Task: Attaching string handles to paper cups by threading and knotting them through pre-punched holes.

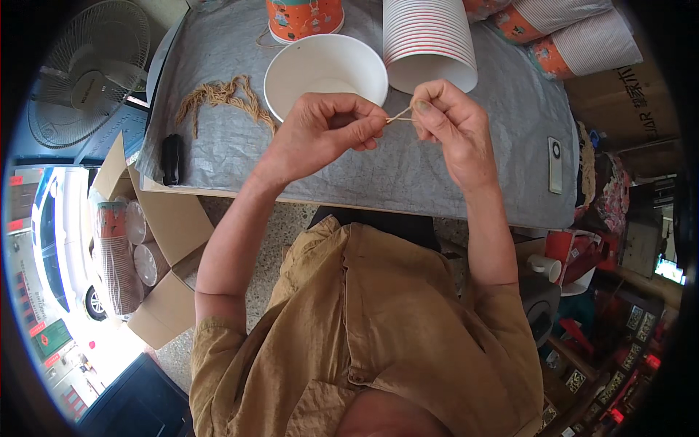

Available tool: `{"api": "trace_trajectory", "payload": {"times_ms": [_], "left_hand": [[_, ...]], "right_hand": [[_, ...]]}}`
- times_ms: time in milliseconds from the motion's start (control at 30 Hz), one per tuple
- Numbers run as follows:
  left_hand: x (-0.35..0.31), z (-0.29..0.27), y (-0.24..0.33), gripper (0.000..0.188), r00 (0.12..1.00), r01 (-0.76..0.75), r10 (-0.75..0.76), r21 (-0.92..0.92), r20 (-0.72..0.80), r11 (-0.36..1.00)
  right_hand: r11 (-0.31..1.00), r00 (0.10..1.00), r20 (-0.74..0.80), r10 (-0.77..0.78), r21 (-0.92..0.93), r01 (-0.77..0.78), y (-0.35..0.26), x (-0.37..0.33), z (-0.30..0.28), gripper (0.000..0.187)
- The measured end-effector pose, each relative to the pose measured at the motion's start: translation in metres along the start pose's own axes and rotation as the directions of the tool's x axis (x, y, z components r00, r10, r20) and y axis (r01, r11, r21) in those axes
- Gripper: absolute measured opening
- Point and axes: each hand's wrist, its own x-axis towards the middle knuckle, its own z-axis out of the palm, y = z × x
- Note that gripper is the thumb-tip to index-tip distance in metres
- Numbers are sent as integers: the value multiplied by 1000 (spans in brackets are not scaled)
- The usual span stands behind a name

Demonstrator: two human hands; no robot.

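Observation:
A thin tan cord point(400, 117) is stretched in a small loop between my two hands, above the front half of the table. My left hand point(331, 130) pinches one end of it between thumb and fingertips. The other end sits between the thumb and forefinger of my right hand point(451, 127). Just behind my hands a white paper bucket point(325, 73) lies tipped with its mouth toward me. Left of it rests a tangled bunch of tan cords point(222, 100). A nested stack of white paper buckets point(428, 44) lies behind my right hand.
An orange patterned bucket point(306, 18) stands at the back. Wrapped bucket stacks point(582, 44) lie back right. A black object point(172, 159) and a white rectangular object point(555, 164) flank the table. An open carton point(171, 218) holds more buckets at left, below a fan point(91, 84).

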Motion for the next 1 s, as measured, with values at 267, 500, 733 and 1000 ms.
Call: {"api": "trace_trajectory", "payload": {"times_ms": [267,500,733,1000], "left_hand": [[-15,15,-10,17,989,-84,86,20,-121,996],[-17,19,-21,13,937,-201,242,177,-252,963],[-15,22,-18,11,843,-314,467,461,-268,830],[-19,24,-26,14,772,-303,572,631,-277,714]], "right_hand": [[766,935,63,349,555,-323,19,2,9,12],[780,923,39,383,522,-345,13,-1,25,12],[802,913,39,405,464,-376,11,-1,27,13],[833,910,10,415,398,-384,12,-1,31,14]]}}
